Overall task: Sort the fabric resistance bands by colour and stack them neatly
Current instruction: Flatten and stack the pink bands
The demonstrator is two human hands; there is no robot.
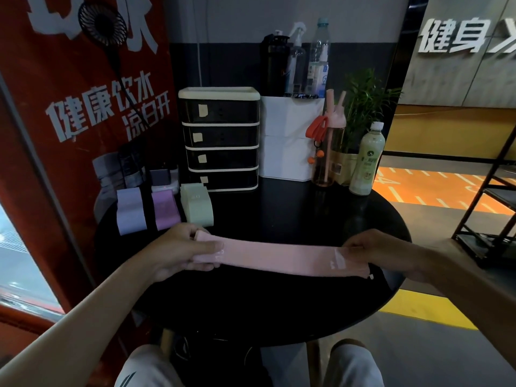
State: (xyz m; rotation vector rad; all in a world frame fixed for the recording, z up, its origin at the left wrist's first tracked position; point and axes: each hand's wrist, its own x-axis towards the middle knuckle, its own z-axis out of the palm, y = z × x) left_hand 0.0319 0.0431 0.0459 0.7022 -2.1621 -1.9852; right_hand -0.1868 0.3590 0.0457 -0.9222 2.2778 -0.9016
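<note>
A pink fabric band [279,256] is stretched flat across the front of the round black table [279,308]. My left hand [181,251] grips its left end and my right hand [382,254] grips its right end. Beyond my left hand, three folded stacks stand side by side: a lavender band stack [130,210], a purple band stack [165,209] and a pale green band stack [196,205].
A black drawer unit [220,139] and a white box [290,141] with bottles stand at the table's back. A pink-capped bottle [328,152], a potted plant [363,107] and a pale drink bottle [365,160] crowd the right rear. A red banner [69,121] stands left, a metal rack [494,191] right.
</note>
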